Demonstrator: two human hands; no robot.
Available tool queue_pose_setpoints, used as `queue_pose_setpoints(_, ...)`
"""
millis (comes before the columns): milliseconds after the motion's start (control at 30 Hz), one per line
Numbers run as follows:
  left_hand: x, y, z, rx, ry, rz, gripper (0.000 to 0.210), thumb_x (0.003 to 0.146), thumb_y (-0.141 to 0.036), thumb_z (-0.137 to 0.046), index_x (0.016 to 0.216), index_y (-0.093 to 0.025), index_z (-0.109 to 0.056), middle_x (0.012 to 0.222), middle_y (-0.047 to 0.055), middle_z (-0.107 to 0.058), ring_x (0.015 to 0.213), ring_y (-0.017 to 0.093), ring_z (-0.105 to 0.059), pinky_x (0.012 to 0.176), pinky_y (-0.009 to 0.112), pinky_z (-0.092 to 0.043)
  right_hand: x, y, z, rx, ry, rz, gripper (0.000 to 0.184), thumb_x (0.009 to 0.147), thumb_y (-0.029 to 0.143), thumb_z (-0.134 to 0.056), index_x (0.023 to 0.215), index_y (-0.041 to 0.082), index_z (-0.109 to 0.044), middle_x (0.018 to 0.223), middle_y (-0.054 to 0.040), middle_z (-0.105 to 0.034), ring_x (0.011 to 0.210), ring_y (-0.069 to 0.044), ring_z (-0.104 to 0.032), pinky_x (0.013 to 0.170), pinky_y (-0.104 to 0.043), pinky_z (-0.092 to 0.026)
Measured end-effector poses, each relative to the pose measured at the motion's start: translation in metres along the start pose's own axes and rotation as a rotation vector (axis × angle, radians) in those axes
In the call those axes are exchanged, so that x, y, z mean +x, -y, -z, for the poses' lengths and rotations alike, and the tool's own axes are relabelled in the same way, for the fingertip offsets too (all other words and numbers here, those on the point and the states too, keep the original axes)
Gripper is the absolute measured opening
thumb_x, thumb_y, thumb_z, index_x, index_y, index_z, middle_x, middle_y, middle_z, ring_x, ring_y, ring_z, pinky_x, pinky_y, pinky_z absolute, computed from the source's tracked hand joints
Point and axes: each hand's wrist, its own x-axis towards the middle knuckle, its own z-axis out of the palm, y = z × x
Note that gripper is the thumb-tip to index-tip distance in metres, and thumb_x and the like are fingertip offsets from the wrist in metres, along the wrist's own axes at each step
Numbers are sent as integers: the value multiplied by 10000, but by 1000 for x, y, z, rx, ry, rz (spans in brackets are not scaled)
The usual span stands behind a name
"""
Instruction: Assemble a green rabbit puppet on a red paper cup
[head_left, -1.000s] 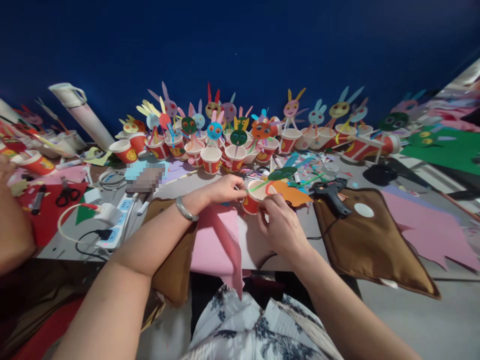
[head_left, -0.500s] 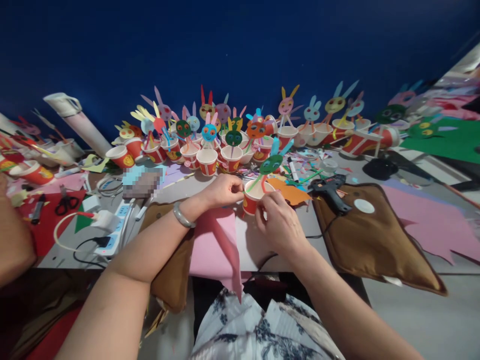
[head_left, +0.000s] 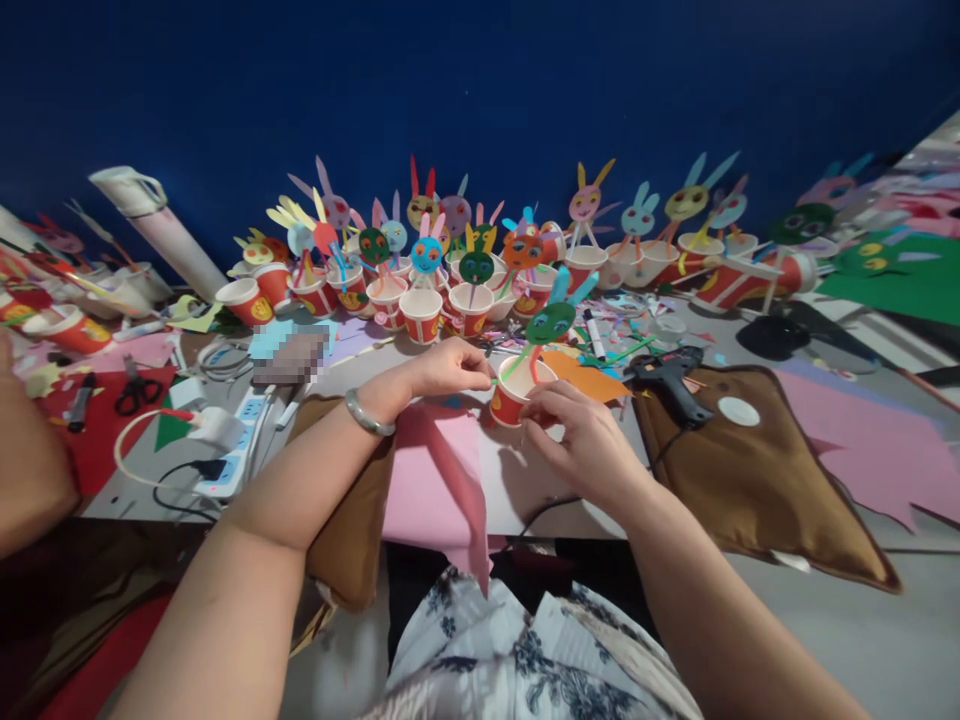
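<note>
A red-and-white paper cup (head_left: 510, 407) stands in front of me. Above it rises a green paper rabbit face (head_left: 551, 322) with blue ears, and a green strip (head_left: 517, 368) and a red strip (head_left: 535, 369) run down from it. At the cup's left rim, my left hand (head_left: 456, 367) is closed in a pinch at the green strip's outer end. My right hand (head_left: 581, 432) has its fingers curled together at the cup's right side, by the lower end of the red strip. Those fingertips hide what they pinch.
Several cups with paper rabbits (head_left: 421, 312) crowd the back by the blue wall. A black glue gun (head_left: 679, 385) lies on a brown cushion (head_left: 757, 470) at right. Pink paper (head_left: 435, 480) hangs over the table edge. Left are a power strip (head_left: 238, 440), scissors (head_left: 137, 385) and another person's arm (head_left: 34, 450).
The view has shifted slightly, moving things a little to the right. The fingers of my right hand have loosened slightly beside the cup. My left hand stays at the left rim.
</note>
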Motion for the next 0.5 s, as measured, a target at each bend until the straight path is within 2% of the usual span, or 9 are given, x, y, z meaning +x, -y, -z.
queue_pose_setpoints(100,-1,0,1,-1,9,4,144,704,-231,-609,654,-119,-684,594,-20,-586,583,81,-481,554,204,-341,0,2,10,127,69,-21,124,822,171,-562,778,182,-677,993,-88,-694,732,-163,-643,687,-296,-521)
queue_pose_setpoints(167,0,2,1,-29,28,1,155,708,-238,-617,708,-117,-714,620,-11,-615,579,83,-495,547,204,-350,-1,4,13,172,42,-38,135,839,206,-582,785,186,-704,1066,-101,-692,738,-162,-652,669,-294,-528)
queue_pose_setpoints(267,0,2,1,-106,73,15,153,699,-233,-646,736,-104,-720,637,2,-633,571,83,-514,536,198,-370,1,10,14,172,-72,-29,134,861,253,-615,829,201,-735,976,-91,-687,760,-181,-644,651,-298,-506)
queue_pose_setpoints(367,-2,-1,1,-196,95,25,118,700,-207,-655,678,-98,-694,610,4,-622,574,81,-539,556,191,-412,7,16,12,137,-98,-8,138,872,248,-615,860,208,-747,859,-67,-681,725,-180,-623,637,-300,-479)
queue_pose_setpoints(500,-3,-3,-1,-252,81,26,129,708,-184,-660,618,-93,-674,577,4,-611,574,84,-564,589,198,-466,16,19,11,98,-104,15,139,872,233,-601,843,203,-733,925,-78,-703,806,-204,-652,685,-321,-492)
